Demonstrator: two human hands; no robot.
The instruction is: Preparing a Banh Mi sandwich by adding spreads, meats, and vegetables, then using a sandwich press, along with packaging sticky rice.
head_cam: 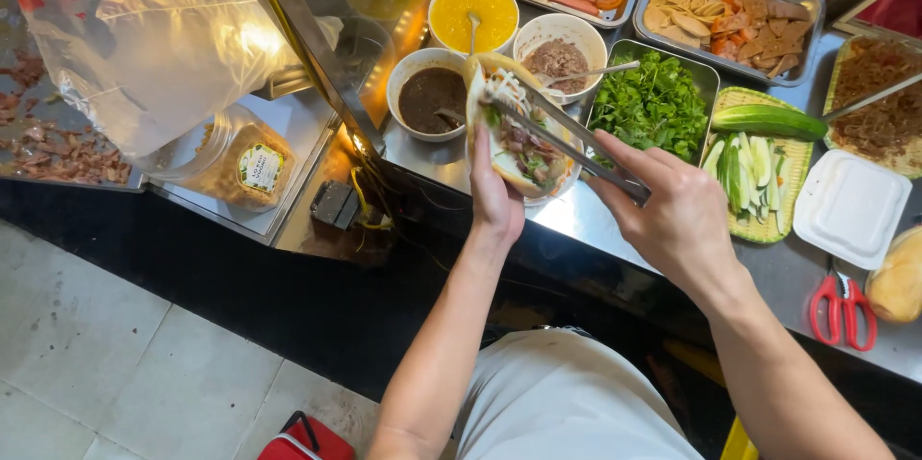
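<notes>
An opened bread roll filled with meat and green herbs [514,138] is held upright in the left hand [495,196], whose fingers are closed around its underside. Long metal tongs [567,138] are gripped by the right hand [672,220]; the fingers are pressed together on the handles, and the tips of the tongs are laid on the white shredded filling at the top of the roll. The roll is held just above the steel table [576,220]. Behind the roll, a white bowl of dark brown sauce [430,95], a white bowl of yellow sauce [473,13] and a white bowl of minced brown meat [559,59] are placed. To the right of the roll, a metal tray of green herbs [653,100] is seen, and further right a woven basket with cucumber pieces [759,153] and red-handled scissors [843,308].
</notes>
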